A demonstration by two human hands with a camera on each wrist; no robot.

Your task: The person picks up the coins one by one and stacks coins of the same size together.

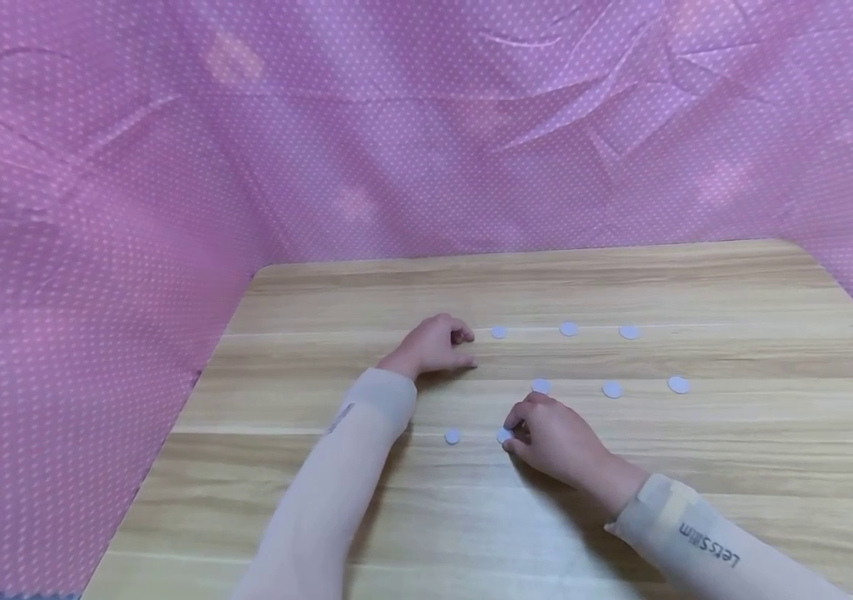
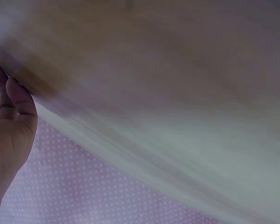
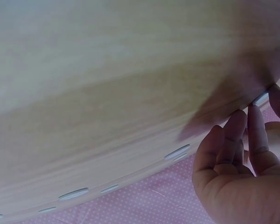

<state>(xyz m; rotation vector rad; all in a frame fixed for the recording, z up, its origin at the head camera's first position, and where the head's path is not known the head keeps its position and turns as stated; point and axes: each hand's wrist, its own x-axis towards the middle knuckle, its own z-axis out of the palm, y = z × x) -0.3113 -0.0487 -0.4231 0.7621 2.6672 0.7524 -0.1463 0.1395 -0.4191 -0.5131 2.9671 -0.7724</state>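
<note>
Head view: my right hand [image 1: 557, 442] is pinching a pale disc [image 1: 502, 435]; my left hand [image 1: 434, 344] is hanging beyond that disc, fingers loose, seemingly empty. Six discs [image 1: 612, 389] are lying beyond it, apparently placed; another disc [image 1: 452, 437] is lying left. Remainder: cannot tell.

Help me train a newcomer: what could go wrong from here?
The bare right hand pinches a thin, round, pale disc, which might slip. That same hand lies close to the middle row's leftmost pale disc and could nudge it. The bare left hand, near the far row's leftmost pale disc, might knock that one aside.
</note>
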